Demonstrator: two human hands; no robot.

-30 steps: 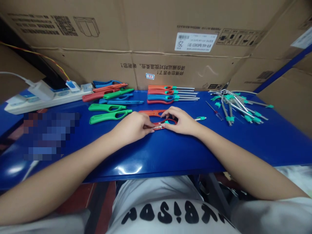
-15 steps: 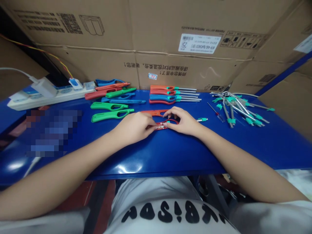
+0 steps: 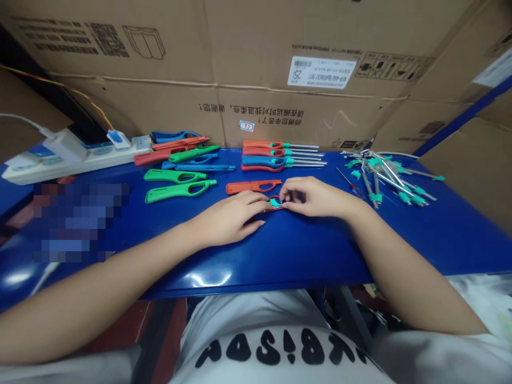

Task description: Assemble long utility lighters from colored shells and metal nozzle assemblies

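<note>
My left hand (image 3: pixel 230 216) lies over a red plastic handle shell (image 3: pixel 274 207) on the blue table (image 3: pixel 280 250), fingers pressing it down. My right hand (image 3: pixel 316 197) pinches a small teal part (image 3: pixel 275 201) at that same shell, fingers curled together. Most of the shell is hidden under both hands. Just beyond my hands lies an orange handle half (image 3: pixel 252 186).
Two green handle halves (image 3: pixel 178 184) lie at the left. A heap of coloured halves (image 3: pixel 182 152) and a row of assembled lighters (image 3: pixel 280 156) sit at the back. Several metal rods with teal tips (image 3: pixel 388 173) lie at the right. A power strip (image 3: pixel 76 157) and cardboard boxes (image 3: pixel 256 69) stand behind.
My right hand has slid right and now pinches the teal part at the shell. My left hand has flattened over the shell's left end. The orange half now shows fully.
</note>
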